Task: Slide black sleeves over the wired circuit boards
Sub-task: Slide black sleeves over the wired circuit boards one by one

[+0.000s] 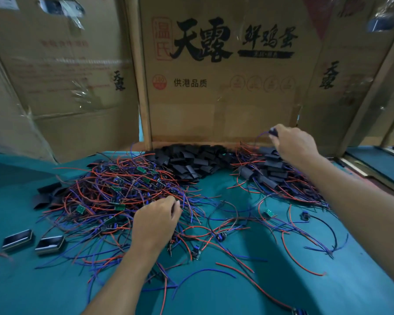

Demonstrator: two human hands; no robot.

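Green mat point(271, 292), cardboard behind. Our right hand point(293, 144) pinches a sleeved board point(273, 132) over the finished pile; left hand point(156, 220) curls into tangled boards point(114, 192). Sleeves point(191, 160) light, floppy; we'd grip by the edges.

left hand point(156, 220) — bare, no glove | right hand point(293, 144) — bare | forearms unsleeved

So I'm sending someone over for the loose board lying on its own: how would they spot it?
Start from the sleeved pile under the right hand and come toward the near edge of the teal table. The small green circuit board lies there on bare cloth, outside the big tangle.
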